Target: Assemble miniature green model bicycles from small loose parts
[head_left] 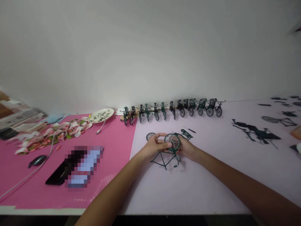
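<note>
My left hand [153,146] is closed on a small spoked wheel [173,141] of a model bicycle, its thumb pressed near the hub. The wheel stands upright, joined to or resting against a dark green bicycle frame [162,160] below it, with handlebars [178,160] at the right. My right hand [188,149] closes round the fork side of the same frame, most of its fingers hidden behind the wheel. Just past my hands lie another spoked wheel [150,136], small dark green parts [186,134] and a thin screwdriver-like tool [190,129].
Several assembled model bicycles [174,110] stand along the wall. More bicycle parts [257,133] lie at the right, where another person's hand [296,132] shows at the edge. On the pink left side are a plate [103,115] of small pieces, petals [58,133], a mouse [37,160] and a phone [56,175].
</note>
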Motion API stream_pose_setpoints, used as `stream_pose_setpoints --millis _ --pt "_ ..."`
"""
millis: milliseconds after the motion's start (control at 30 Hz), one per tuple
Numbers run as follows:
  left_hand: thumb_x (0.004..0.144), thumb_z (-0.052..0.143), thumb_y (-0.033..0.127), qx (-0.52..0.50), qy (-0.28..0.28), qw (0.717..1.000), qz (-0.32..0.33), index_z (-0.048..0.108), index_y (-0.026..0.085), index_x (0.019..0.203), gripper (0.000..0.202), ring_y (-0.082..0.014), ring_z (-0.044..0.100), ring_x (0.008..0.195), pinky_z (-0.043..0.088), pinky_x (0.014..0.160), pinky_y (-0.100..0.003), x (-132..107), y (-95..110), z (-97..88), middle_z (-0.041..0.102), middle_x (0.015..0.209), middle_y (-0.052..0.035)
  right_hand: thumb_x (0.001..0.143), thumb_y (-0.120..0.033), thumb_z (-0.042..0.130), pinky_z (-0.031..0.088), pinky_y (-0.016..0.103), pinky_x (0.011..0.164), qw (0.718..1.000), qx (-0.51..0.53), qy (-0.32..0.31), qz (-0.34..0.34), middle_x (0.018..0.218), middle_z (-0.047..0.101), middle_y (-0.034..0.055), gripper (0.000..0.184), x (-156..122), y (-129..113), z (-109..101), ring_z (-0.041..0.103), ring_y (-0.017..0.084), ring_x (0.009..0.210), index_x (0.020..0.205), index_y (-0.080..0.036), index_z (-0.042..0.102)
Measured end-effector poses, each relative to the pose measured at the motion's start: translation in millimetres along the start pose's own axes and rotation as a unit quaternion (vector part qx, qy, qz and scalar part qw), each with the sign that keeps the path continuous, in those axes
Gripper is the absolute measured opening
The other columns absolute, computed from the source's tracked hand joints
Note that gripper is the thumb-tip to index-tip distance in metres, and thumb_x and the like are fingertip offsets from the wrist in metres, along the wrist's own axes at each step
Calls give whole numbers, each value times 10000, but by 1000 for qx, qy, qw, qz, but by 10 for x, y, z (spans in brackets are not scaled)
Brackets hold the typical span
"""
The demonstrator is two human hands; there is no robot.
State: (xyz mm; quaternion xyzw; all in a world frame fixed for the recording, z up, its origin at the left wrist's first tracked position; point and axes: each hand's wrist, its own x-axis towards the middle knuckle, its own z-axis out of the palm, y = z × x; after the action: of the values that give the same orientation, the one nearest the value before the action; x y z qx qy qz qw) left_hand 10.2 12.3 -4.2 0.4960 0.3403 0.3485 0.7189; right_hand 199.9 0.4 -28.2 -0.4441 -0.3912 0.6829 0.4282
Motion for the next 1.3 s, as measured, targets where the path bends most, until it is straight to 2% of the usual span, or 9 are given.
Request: stream_pose_setpoints --millis 100,233,500,700,900,1033,1200,1300 --pt "514 1021 403 4 9 1000 3 575 148 1160 825 -139 689 608 551 678 -270 1 0 -6 750 735 -13 779 -510 638 283 240 483 1000 6 -15 17 572 480 -29 317 -4 -29 -2 382 120 515 733 -220 517" --pt "510 1022 410 6 8 1000 4 578 150 1165 833 -144 696 613 552 677 -270 10 -15 -5 752 741 -15 772 -492 665 263 243 482 999 15 -32 13 563 473 -35 312 17 -21 -26 371 114 504 735 -216 525" --pt "528 1018 403 8 -14 1000 -3 555 145 1212 865 -157 709 633 560 683 -284 29 -57 -30 753 752 -22 730 -475 731 253 231 477 1000 -11 -22 -4 542 457 -54 326 78 37 -53 363 102 489 732 -211 539" --pt "515 1021 409 11 2 1000 -1 566 147 1203 865 -148 689 623 554 694 -283 25 -39 -23 741 724 -6 759 -538 676 218 238 460 997 9 -75 11 564 473 -39 355 74 -6 -55 354 104 481 758 -209 543" --pt "526 1017 410 12 1 1000 2 566 139 1201 856 -134 670 604 535 683 -274 20 -45 -29 731 715 -3 694 -482 749 207 232 450 998 -16 -57 -20 506 352 -92 378 59 4 -31 278 73 453 703 -221 475" --pt "536 1014 410 17 1 1000 3 571 135 1199 843 -131 671 611 529 685 -269 20 -42 -34 738 729 -8 714 -455 752 233 219 452 999 -35 -26 -14 522 382 -91 346 40 -3 -3 281 70 462 740 -217 503" --pt "531 1017 402 8 2 1000 5 575 134 1177 827 -128 674 615 536 689 -268 12 -22 -18 745 739 -13 780 -513 665 298 220 456 999 0 -41 16 570 490 -39 324 27 -32 -5 392 101 493 771 -207 560" --pt "533 1018 393 2 -2 1000 3 573 135 1180 826 -140 690 637 547 700 -279 7 -22 -16 752 751 -19 733 -461 730 272 213 445 999 -7 -50 1 546 436 -65 313 15 -38 -10 359 83 471 764 -205 552"
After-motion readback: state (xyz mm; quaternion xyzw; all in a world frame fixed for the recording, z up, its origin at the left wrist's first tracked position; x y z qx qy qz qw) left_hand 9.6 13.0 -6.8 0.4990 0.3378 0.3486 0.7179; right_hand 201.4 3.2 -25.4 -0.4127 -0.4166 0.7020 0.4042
